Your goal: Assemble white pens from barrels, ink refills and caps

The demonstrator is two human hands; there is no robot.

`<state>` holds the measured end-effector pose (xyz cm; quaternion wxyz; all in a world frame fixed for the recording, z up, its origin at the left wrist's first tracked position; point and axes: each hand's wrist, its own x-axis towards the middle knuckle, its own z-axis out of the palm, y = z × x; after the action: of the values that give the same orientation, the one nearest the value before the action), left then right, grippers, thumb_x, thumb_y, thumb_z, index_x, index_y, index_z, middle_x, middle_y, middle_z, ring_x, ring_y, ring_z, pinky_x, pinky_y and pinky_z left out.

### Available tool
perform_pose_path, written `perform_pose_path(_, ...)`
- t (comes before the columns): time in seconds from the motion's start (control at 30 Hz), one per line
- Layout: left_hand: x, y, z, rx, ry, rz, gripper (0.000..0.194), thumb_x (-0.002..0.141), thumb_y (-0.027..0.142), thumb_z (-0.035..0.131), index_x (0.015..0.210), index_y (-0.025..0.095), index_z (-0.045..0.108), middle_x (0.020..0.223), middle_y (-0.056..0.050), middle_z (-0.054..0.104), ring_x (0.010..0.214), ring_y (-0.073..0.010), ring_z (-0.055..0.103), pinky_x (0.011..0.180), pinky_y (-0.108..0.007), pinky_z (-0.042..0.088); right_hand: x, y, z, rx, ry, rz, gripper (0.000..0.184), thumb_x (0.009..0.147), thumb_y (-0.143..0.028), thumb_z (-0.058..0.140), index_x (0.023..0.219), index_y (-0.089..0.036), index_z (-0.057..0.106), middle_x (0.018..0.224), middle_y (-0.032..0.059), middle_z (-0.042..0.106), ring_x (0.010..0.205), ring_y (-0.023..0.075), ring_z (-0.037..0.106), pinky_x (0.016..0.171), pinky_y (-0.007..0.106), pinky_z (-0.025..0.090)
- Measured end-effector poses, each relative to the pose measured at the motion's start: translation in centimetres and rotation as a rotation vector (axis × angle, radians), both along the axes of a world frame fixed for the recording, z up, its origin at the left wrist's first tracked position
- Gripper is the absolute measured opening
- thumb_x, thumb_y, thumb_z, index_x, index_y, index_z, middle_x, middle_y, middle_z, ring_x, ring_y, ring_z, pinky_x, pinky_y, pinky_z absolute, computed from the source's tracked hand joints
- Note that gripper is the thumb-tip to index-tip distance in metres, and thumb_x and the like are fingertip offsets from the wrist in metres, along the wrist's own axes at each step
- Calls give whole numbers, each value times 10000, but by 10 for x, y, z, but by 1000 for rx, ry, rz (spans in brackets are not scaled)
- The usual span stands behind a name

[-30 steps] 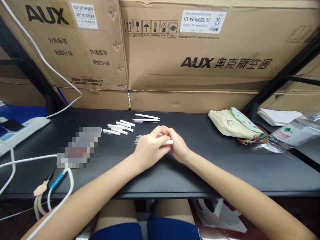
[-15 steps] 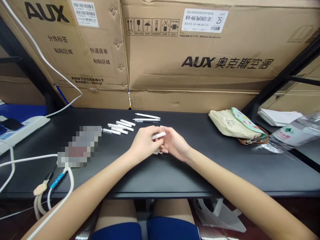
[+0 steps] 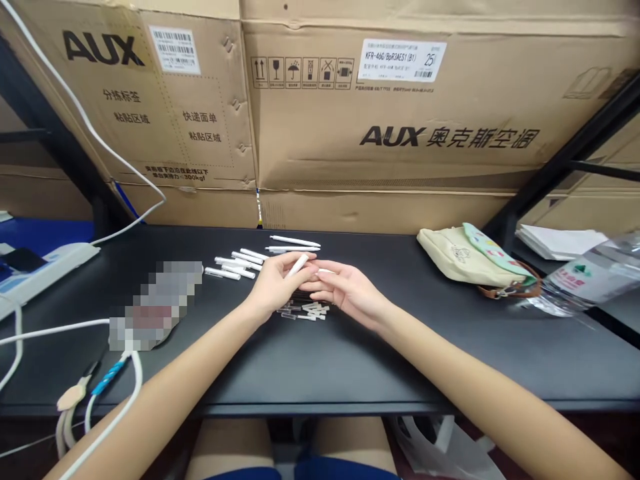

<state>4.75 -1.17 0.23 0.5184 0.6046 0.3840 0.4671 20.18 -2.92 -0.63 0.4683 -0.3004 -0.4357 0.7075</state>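
Observation:
My left hand [image 3: 274, 283] is closed around a white pen barrel [image 3: 298, 267], which sticks up at a slant between thumb and fingers. Its fingertips meet those of my right hand [image 3: 356, 293], whose fingers are bent around a small white pen part [image 3: 327, 271], mostly hidden. Just below both hands lie small white and clear pen parts [image 3: 313, 311] in a cluster. Several white pen barrels [image 3: 235, 263] rest on the table left of my left hand. Behind the hands, white pens [image 3: 295, 241] lie side by side, partly covered.
The black table [image 3: 400, 360] backs onto large cardboard boxes [image 3: 380, 107]. A cream pouch [image 3: 450, 257], folded white paper [image 3: 560, 240] and a tilted plastic bottle [image 3: 585, 273] are on the right. At left lie a blurred-out device [image 3: 165, 300], white cables [image 3: 135, 380] and a power strip [image 3: 47, 270].
My hands have shifted slightly, and the white barrel in my left hand has turned from nearly level to a steeper slant. More of the small parts below shows. The view has tipped up a little.

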Motion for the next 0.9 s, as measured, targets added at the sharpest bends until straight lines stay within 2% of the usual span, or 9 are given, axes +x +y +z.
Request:
perform_pose_path(0.1,0,-1,1,-164,-55,15,312,704,313,711,957,133,678,628,-2,585,446,-39,390,394,-153,261,2,1,0,49,-89,-101,290,732,-269,712,986,-161,620,879,85,732,793,183,710,647,241,564)
perform_pose_path(0.17,-2,-1,2,-243,-98,33,291,693,323,722,905,129,677,494,65,419,390,-13,244,366,-147,148,2,1,0,79,-149,-187,260,699,-311,743,871,-165,613,854,83,736,754,185,712,601,237,559)
perform_pose_path(0.23,-3,0,2,-288,-154,45,261,666,316,744,829,127,666,482,87,340,386,-4,197,363,-143,120,2,1,1,111,-190,-254,263,672,-346,761,760,-159,598,821,79,736,691,172,706,553,223,543)
perform_pose_path(0.43,-6,3,2,-318,-238,48,248,618,292,768,738,125,630,730,0,569,397,22,234,352,-135,123,1,0,2,175,-195,-320,298,641,-393,771,694,-143,617,636,44,699,502,116,630,464,202,491)
perform_pose_path(0.53,-4,0,4,-323,-225,19,246,620,295,766,728,122,629,697,5,561,397,19,230,350,-136,125,0,0,0,167,-166,-315,289,643,-387,770,706,-143,628,645,39,699,513,111,628,475,203,496)
perform_pose_path(0.63,-2,-3,5,-353,-213,-40,235,629,295,766,702,127,620,542,56,444,387,9,206,347,-134,120,-1,-1,1,132,-132,-313,284,636,-382,774,705,-145,633,652,34,698,509,105,619,484,209,502)
perform_pose_path(0.7,-2,-4,5,-368,-217,-60,226,641,292,762,695,128,617,510,68,412,381,10,195,343,-132,121,-1,-2,2,118,-96,-313,273,631,-372,778,686,-148,632,628,22,686,491,98,603,485,212,502)
perform_pose_path(0.83,-3,-3,4,-359,-257,-19,222,650,280,758,731,117,630,684,7,578,383,30,225,335,-123,143,-1,-2,4,116,-12,-301,234,649,-330,772,646,-156,615,578,-3,655,466,81,576,478,199,488)
perform_pose_path(0.9,-3,-1,3,-370,-265,-15,223,648,272,761,733,113,630,748,-11,612,382,37,237,332,-118,152,0,-1,4,125,-5,-294,223,664,-320,764,644,-156,614,589,1,660,476,81,581,486,199,491)
